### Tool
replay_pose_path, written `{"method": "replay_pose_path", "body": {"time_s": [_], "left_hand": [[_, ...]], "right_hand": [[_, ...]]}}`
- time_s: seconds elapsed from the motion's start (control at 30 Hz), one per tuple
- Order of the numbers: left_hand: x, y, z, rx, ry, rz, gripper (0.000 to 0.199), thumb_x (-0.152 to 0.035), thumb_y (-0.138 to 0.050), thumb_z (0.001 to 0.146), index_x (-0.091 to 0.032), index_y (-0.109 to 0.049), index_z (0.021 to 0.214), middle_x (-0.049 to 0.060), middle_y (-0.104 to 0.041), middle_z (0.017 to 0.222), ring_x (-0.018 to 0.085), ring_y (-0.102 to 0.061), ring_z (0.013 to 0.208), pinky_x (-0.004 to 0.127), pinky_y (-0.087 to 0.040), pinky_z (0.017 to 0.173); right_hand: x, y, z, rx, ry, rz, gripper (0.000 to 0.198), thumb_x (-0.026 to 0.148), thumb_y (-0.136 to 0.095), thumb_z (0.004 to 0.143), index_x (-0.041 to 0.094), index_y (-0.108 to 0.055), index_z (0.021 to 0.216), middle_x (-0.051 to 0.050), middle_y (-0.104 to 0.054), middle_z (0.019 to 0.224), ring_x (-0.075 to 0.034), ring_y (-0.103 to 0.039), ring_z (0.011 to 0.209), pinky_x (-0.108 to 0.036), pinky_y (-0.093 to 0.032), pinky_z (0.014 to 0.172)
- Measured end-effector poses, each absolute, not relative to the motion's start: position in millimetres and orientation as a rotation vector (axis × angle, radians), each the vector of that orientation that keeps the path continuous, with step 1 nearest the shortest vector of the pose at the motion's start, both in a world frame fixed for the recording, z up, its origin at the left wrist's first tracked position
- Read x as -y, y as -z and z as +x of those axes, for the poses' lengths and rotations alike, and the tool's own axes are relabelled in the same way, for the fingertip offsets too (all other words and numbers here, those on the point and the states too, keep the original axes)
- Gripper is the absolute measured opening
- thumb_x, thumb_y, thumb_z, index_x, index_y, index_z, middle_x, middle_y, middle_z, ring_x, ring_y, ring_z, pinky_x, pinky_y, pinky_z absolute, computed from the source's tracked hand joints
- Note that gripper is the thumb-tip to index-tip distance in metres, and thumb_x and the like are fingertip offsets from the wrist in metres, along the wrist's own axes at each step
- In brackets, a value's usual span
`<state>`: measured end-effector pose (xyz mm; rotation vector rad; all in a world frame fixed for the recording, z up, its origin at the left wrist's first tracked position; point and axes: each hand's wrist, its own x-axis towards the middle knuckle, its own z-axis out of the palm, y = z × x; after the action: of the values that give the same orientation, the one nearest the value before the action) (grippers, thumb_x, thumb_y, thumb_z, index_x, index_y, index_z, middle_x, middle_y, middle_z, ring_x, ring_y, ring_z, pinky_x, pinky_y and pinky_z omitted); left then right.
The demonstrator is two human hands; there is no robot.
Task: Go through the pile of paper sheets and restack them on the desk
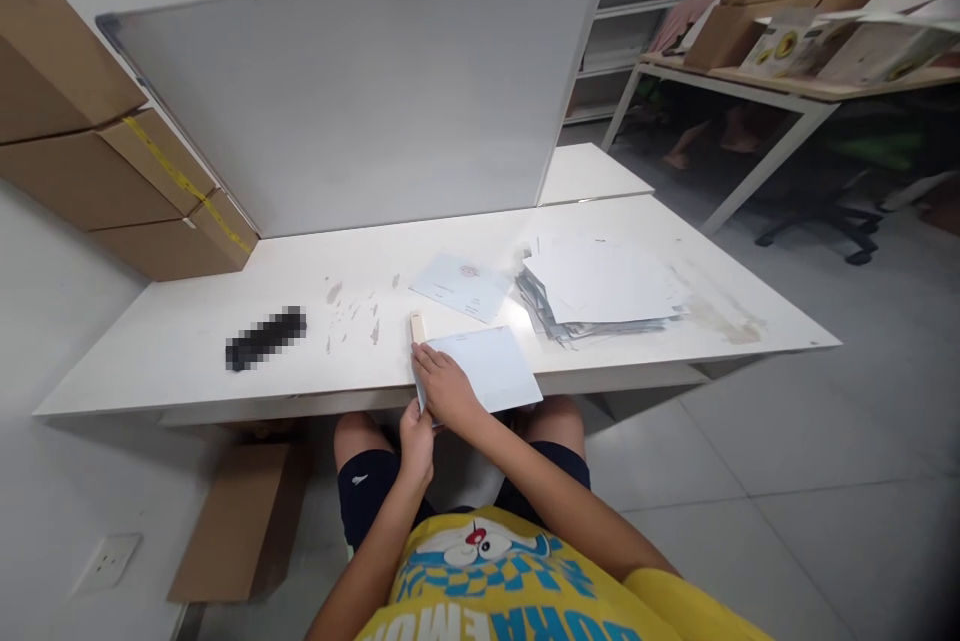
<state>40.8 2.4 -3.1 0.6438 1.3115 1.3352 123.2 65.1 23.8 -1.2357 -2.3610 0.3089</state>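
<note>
Pale-blue paper [491,366] was held by its lower left corner in our closed left grip [417,436], while our right grip [446,389] lay with its fingers across the left edge and the near end of a beige bar [418,328], though we could not tell whether it clasped the bar. We had the paper at the front edge of the counter [187,321], partly overhanging. Beyond it we saw a printed sheet [461,286], a thick paper stack [607,286] and an upright whiteboard [360,91].
</note>
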Motion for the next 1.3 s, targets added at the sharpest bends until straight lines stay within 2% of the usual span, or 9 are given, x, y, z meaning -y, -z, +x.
{"method": "replay_pose_path", "body": {"time_s": [0.2, 0.3, 0.37, 0.5, 0.63, 0.73, 0.93, 1.13, 1.3], "left_hand": [[27, -8, 51, -1.255, -1.380, 0.581, 0.037, -0.042, -0.074, 0.067, -0.017, -0.063, 0.092, 0.007, -0.069, 0.096, 0.020, -0.065, 0.084, 0.027, -0.051, 0.066], [43, -30, 58, -1.208, -1.356, 0.564, 0.042, -0.042, -0.075, 0.068, -0.020, -0.061, 0.100, 0.007, -0.068, 0.102, 0.023, -0.065, 0.095, 0.029, -0.052, 0.074], [47, -48, 60, -1.169, -1.329, 0.595, 0.044, -0.043, -0.075, 0.068, -0.022, -0.060, 0.103, 0.007, -0.068, 0.104, 0.024, -0.065, 0.097, 0.030, -0.052, 0.076], [34, -70, 69, -0.980, -1.253, 0.731, 0.049, -0.044, -0.075, 0.068, -0.021, -0.060, 0.109, 0.008, -0.068, 0.105, 0.027, -0.064, 0.098, 0.033, -0.052, 0.078], [-7, -73, 89, -0.854, -1.138, 0.986, 0.049, -0.040, -0.076, 0.067, -0.018, -0.064, 0.109, 0.011, -0.068, 0.106, 0.030, -0.061, 0.105, 0.038, -0.050, 0.087], [-56, -69, 105, -0.987, -1.104, 1.332, 0.045, -0.041, -0.071, 0.071, -0.019, -0.066, 0.109, 0.014, -0.068, 0.109, 0.036, -0.056, 0.112, 0.044, -0.048, 0.089], [-119, -39, 111, -1.349, -0.665, 2.438, 0.057, -0.038, -0.045, 0.088, -0.012, -0.045, 0.138, 0.020, -0.046, 0.143, 0.036, -0.027, 0.140, 0.053, -0.020, 0.111], [-93, -6, 85, -1.266, -0.604, 2.635, 0.056, -0.034, -0.044, 0.088, -0.018, -0.042, 0.142, 0.015, -0.050, 0.141, 0.032, -0.040, 0.133, 0.051, -0.026, 0.110], [-53, -16, 53, -1.157, -0.954, 2.563, 0.041, -0.014, -0.042, 0.086, -0.026, -0.066, 0.117, 0.011, -0.071, 0.102, 0.026, -0.063, 0.099, 0.045, -0.047, 0.093]], "right_hand": [[-41, -27, 148, 2.247, -0.524, -1.073, 0.054, 0.008, -0.042, 0.085, 0.019, -0.048, 0.137, -0.010, -0.027, 0.155, -0.025, -0.028, 0.142, -0.045, -0.036, 0.109], [3, -33, 183, 2.134, -0.734, -0.977, 0.055, 0.017, -0.038, 0.091, 0.032, -0.037, 0.144, -0.001, -0.029, 0.154, -0.021, -0.036, 0.138, -0.040, -0.040, 0.106], [32, -38, 208, 2.077, -0.737, -1.039, 0.058, 0.027, -0.046, 0.091, 0.036, -0.032, 0.146, 0.001, -0.023, 0.156, -0.024, -0.030, 0.141, -0.042, -0.037, 0.109], [55, -39, 251, 2.026, -0.460, -1.247, 0.063, 0.028, -0.052, 0.088, 0.037, -0.032, 0.146, 0.002, -0.019, 0.157, -0.032, -0.029, 0.140, -0.051, -0.029, 0.110], [41, -33, 295, 1.851, -0.082, -1.483, 0.053, 0.020, -0.045, 0.089, 0.039, -0.046, 0.139, 0.001, -0.049, 0.142, -0.029, -0.054, 0.117, -0.051, -0.033, 0.104], [15, -44, 330, 1.575, 0.225, -1.635, 0.045, 0.023, -0.047, 0.087, 0.036, -0.059, 0.128, -0.002, -0.062, 0.127, -0.032, -0.054, 0.111, -0.055, -0.030, 0.102], [-64, -71, 370, 1.214, 0.560, -1.512, 0.042, 0.020, -0.036, 0.088, 0.025, -0.069, 0.113, -0.011, -0.066, 0.117, -0.033, -0.052, 0.112, -0.057, -0.032, 0.099], [-117, -25, 413, 1.712, 0.158, -1.637, 0.049, 0.013, -0.042, 0.077, 0.021, -0.064, 0.120, -0.012, -0.063, 0.124, -0.027, -0.052, 0.117, -0.049, -0.036, 0.102], [-99, -3, 424, 1.732, -0.042, -1.584, 0.048, 0.020, -0.040, 0.080, 0.022, -0.058, 0.125, -0.007, -0.054, 0.137, -0.025, -0.043, 0.131, -0.055, -0.025, 0.111]]}}
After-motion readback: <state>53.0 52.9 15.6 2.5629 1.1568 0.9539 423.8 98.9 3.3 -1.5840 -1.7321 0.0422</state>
